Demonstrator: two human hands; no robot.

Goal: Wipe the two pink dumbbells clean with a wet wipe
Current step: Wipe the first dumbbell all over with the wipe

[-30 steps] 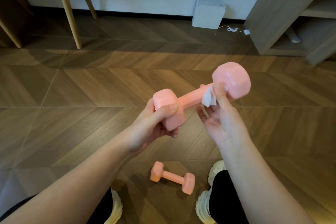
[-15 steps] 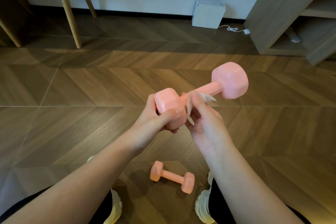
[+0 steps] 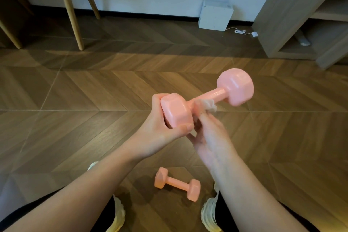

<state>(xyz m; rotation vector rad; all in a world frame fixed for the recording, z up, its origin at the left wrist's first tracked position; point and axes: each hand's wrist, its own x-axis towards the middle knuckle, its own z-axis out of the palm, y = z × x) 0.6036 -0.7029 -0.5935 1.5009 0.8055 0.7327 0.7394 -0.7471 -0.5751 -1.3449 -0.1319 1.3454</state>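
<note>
I hold one pink dumbbell [image 3: 235, 86] up in front of me, tilted with its far head up to the right. My left hand [image 3: 160, 133] grips its near head. My right hand [image 3: 209, 133] pinches a white wet wipe [image 3: 209, 104] against the handle, close to the near head. The second pink dumbbell [image 3: 177, 184] lies on the wooden floor between my feet, touched by neither hand.
My two light shoes [image 3: 209, 213] flank the lying dumbbell. Wooden chair legs [image 3: 69, 9] stand at the back left. A white box [image 3: 214, 15] with a cable leans at the wall. A wooden shelf unit [image 3: 301, 15] fills the back right.
My right hand has slid the wipe down the handle from the far head to the near head. The left hand keeps its grip on the near head; the dumbbell on the floor is unmoved.
</note>
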